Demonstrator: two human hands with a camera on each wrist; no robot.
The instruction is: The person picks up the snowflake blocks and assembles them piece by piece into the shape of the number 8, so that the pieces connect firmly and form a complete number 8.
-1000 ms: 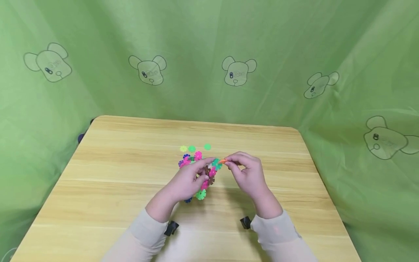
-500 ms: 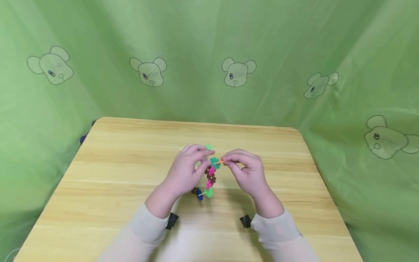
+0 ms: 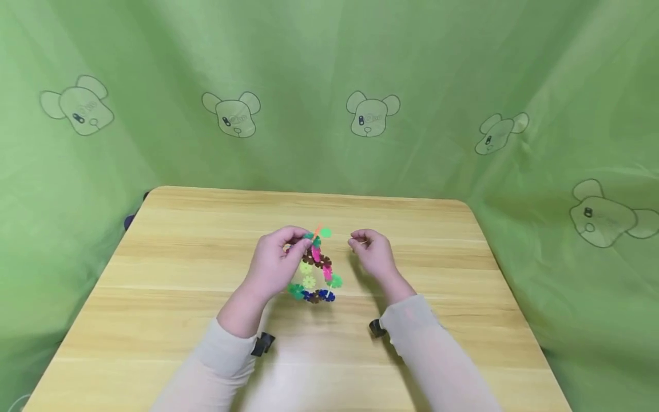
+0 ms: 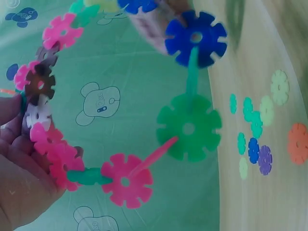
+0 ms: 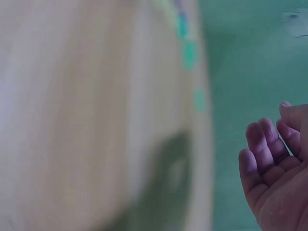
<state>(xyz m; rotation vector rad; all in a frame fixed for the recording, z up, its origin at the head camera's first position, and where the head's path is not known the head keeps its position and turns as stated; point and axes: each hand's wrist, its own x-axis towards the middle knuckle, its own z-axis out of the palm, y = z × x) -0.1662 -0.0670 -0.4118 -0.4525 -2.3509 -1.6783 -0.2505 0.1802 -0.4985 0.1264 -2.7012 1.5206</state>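
My left hand pinches a chain of notched plastic snowflake discs above the table. In the left wrist view, the chain curves round as a large loop, with a green disc, a blue disc and a pink disc slotted together edge to edge. Its orange disc sticks up just beyond my left fingertips. My right hand hovers to the right of the chain, apart from it. In the right wrist view its fingers are loosely curled with nothing between them.
Loose discs in several colours lie on the wooden table, among them an orange one and a purple one. Green curtains with mouse-head drawings hang behind the table and along both sides.
My right hand has let go of the orange disc and drawn back from the chain. My left hand has shifted left and now grips the chain near the orange disc; the loop has turned.
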